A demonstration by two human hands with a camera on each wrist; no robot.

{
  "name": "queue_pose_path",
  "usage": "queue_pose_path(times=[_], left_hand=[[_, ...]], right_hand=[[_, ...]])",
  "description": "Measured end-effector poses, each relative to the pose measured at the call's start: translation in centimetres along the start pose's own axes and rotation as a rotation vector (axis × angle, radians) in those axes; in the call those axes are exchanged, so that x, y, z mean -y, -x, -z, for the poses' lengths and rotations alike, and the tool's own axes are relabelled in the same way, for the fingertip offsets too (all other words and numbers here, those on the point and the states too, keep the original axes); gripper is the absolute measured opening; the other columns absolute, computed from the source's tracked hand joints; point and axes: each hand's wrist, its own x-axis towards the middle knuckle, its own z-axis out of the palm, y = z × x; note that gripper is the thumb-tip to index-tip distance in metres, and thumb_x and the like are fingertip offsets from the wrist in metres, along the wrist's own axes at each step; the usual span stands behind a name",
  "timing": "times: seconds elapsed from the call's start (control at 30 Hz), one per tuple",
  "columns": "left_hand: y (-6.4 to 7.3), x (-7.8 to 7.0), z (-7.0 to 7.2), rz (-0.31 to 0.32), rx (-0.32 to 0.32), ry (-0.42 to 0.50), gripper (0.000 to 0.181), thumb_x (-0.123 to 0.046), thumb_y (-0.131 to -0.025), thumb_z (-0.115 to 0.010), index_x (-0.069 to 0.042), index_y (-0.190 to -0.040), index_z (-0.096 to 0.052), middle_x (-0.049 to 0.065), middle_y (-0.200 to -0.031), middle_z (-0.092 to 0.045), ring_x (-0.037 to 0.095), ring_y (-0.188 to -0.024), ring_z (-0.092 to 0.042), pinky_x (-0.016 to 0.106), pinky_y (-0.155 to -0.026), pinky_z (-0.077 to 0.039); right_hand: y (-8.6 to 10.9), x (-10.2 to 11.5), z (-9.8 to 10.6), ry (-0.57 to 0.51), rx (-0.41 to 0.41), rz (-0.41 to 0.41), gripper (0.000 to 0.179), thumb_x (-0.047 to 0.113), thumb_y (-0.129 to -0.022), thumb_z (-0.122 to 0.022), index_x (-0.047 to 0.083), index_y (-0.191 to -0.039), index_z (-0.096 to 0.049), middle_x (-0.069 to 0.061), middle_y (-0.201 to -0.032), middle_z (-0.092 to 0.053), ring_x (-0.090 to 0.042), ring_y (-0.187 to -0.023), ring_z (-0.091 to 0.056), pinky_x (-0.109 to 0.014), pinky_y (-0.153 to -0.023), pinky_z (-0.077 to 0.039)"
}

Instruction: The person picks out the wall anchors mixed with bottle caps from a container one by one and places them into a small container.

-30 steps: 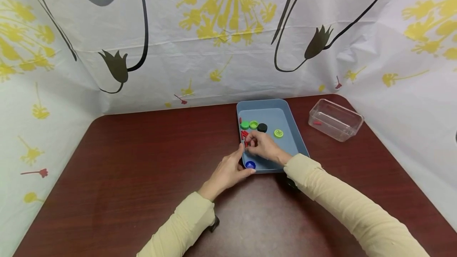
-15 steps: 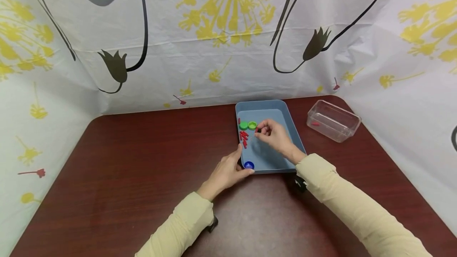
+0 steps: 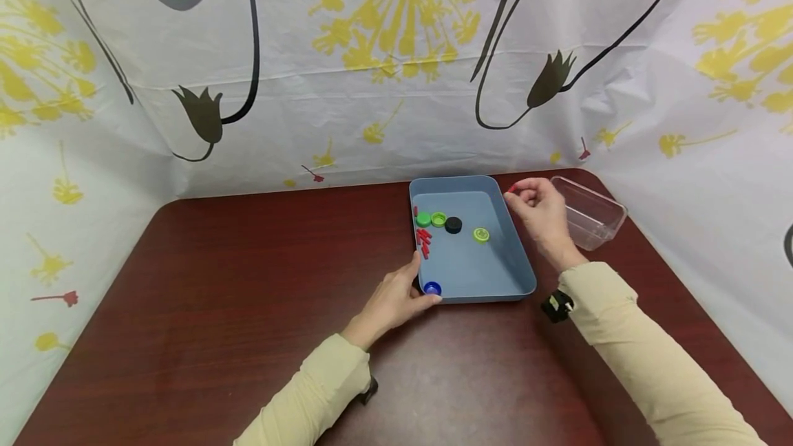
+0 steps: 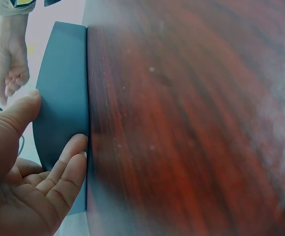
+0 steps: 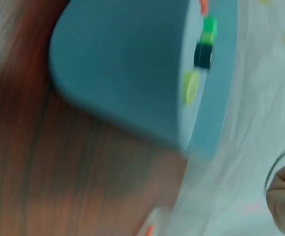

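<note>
A shallow blue tray [image 3: 471,274] sits on the table. My left hand [image 3: 390,298] grips its near left corner. In the left wrist view its thumb lies at the rim and its fingers against the outer wall. My right hand [image 3: 540,215] pinches a small red stick-like piece [image 3: 511,188] above the tray's right rim, beside a clear plastic box [image 3: 595,215]. Several similar red pieces [image 3: 424,235] lie along the tray's left side. Also in the tray are a green cap [image 3: 423,219], a lime cap [image 3: 438,219], a black cap [image 3: 453,225], a yellow-green cap [image 3: 481,235] and a blue cap [image 3: 432,288].
The dark red-brown table [image 3: 248,281] extends to the left and in front of the tray. A white patterned curtain [image 3: 279,122] hangs behind it and on both sides. The clear box stands near the back right table edge, partly covered by my right hand.
My right hand has lifted a red piece from the tray's left side and carried it right, past the black cap, to the right rim. My left hand has stayed at the corner.
</note>
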Motion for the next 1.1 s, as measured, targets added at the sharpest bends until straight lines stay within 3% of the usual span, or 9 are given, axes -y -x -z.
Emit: queue_pose_path(times=[0.1,0.3,0.5,0.77,1.1], left_hand=[[0.0,0.0,0.0,-0.002,0.002,0.005,0.088,-0.036,-0.085,-0.069,-0.001,-0.149,-0.02,0.015,-0.141,-0.045,0.007,-0.075,-0.063,0.023,-0.07,-0.049],[0.0,0.0,0.0,-0.006,0.006,0.007,0.088,-0.035,-0.085,-0.069,-0.001,-0.149,-0.02,0.016,-0.14,-0.045,0.007,-0.074,-0.062,0.024,-0.071,-0.049],[0.0,0.1,0.0,-0.005,0.012,0.008,0.088,-0.036,-0.085,-0.069,-0.001,-0.149,-0.019,0.016,-0.141,-0.044,0.007,-0.075,-0.062,0.024,-0.071,-0.049],[0.0,0.2,0.0,-0.004,0.011,0.015,0.089,-0.036,-0.085,-0.069,-0.001,-0.149,-0.019,0.015,-0.14,-0.046,0.006,-0.073,-0.061,0.023,-0.07,-0.048],[0.0,0.2,0.1,-0.006,0.011,0.011,0.088,-0.036,-0.086,-0.069,-0.001,-0.149,-0.018,0.015,-0.142,-0.044,0.006,-0.074,-0.062,0.024,-0.073,-0.049]], right_hand=[[-1.0,-1.8,1.8,0.058,-0.123,-0.007,0.022,0.0,-0.081,-0.068,-0.007,-0.098,-0.057,0.013,-0.063,-0.049,0.003,-0.054,-0.043,-0.01,-0.048,-0.035],[-2.2,-4.8,5.6,0.338,-0.295,-0.018,0.024,0.016,-0.083,-0.07,0.0,-0.098,-0.06,0.023,-0.061,-0.043,0.009,-0.056,-0.04,-0.011,-0.054,-0.031],[-2.0,-6.2,7.2,0.426,-0.316,-0.042,0.031,0.018,-0.084,-0.07,-0.004,-0.102,-0.06,0.021,-0.06,-0.039,0.008,-0.053,-0.035,-0.015,-0.058,-0.029],[-2.0,-6.8,7.2,0.465,-0.311,-0.03,0.03,0.018,-0.084,-0.071,-0.004,-0.102,-0.062,0.018,-0.061,-0.04,0.011,-0.051,-0.033,-0.016,-0.06,-0.028],[-2.2,-7.3,7.3,0.55,-0.252,-0.085,0.03,0.019,-0.085,-0.069,-0.002,-0.105,-0.063,0.009,-0.065,-0.044,0.008,-0.053,-0.032,-0.025,-0.067,-0.029]])
